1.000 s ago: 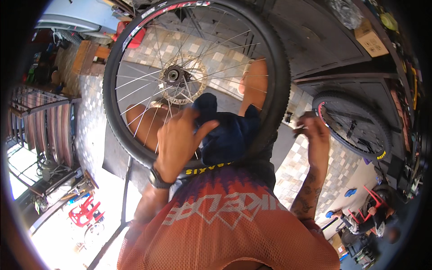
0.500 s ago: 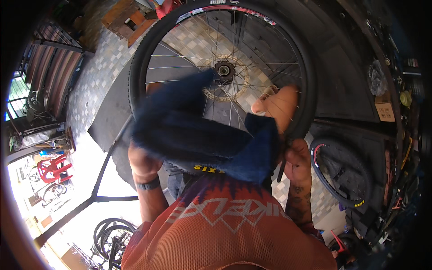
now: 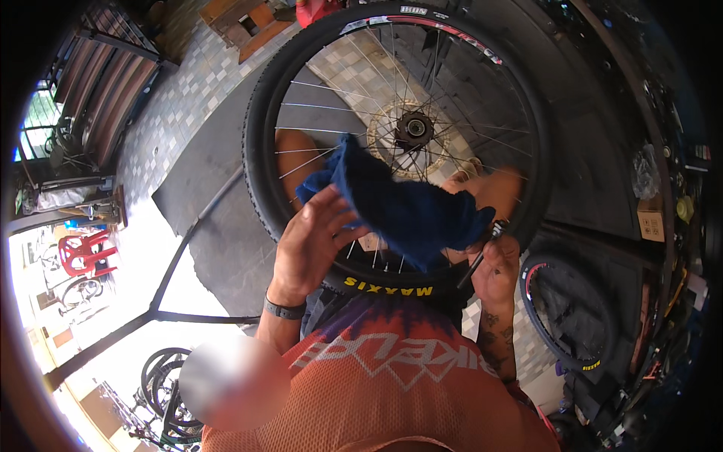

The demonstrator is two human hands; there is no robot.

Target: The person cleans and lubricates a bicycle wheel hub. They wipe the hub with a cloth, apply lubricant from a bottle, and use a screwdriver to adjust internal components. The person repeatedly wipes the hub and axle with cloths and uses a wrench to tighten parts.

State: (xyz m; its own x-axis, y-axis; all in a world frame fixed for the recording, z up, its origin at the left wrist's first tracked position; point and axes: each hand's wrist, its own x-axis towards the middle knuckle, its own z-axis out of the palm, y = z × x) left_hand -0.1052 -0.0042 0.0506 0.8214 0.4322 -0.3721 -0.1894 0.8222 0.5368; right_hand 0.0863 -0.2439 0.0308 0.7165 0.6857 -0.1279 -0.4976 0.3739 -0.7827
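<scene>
A blue cloth hangs crumpled across the lower spokes of a bicycle wheel, which stands in front of me. My left hand is at the cloth's left end, its fingers stretched out and apart, their tips against or just in front of the fabric. In my right hand is a thin black axle rod with a metal end, slanting down to the left. The cloth's right end reaches that hand; whether the fingers also pinch it, I cannot tell. The hub and brake disc show beyond the cloth.
Another wheel lies at the right beside dark panels. A metal stand's bar runs along the left. A wooden stool is at the far left, a cardboard box at the right. Outside are a red chair and bicycles.
My left hand has come up and inward, fingers now spread. The cloth has bunched toward the middle and right, uncovering the lower tyre. The wheel appears farther right in view.
</scene>
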